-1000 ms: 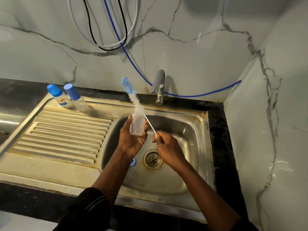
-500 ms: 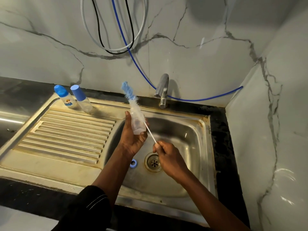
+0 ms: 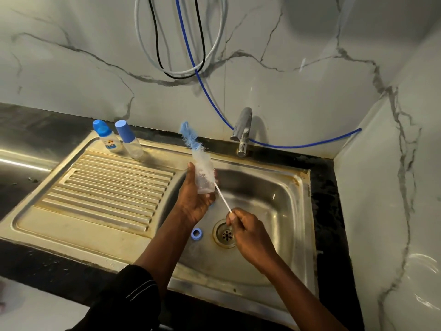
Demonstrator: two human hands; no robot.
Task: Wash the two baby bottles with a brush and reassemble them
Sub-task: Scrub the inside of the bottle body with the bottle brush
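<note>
Above the round steel drain (image 3: pixel 224 234) of the stainless sink (image 3: pixel 286 206), a small clear plastic bottle part (image 3: pixel 205 185) is being gripped by the left hand (image 3: pixel 193 206). Its fingers are wrapped round the wall, apparently so that the piece is being steadied over the basin, where drips are being caught. A long brush with white and blue bristles and a thin white stem (image 3: pixel 201 161) is being pinched at the stem's end by the right hand (image 3: pixel 248 232), just right of the drain, probably so that it can be slid and twirled. Whether the bristles are being run inside the clear part or alongside it cannot be told. Just left of the drain a blue plastic ring (image 3: pixel 196 233) is lying, likely being saved for washing or refitting. Well up and left of the drain, at the ribbed drainboard's back edge, two small blue-capped bottles (image 3: pixel 108 143) are standing upright, seemingly out of the splash.
</note>
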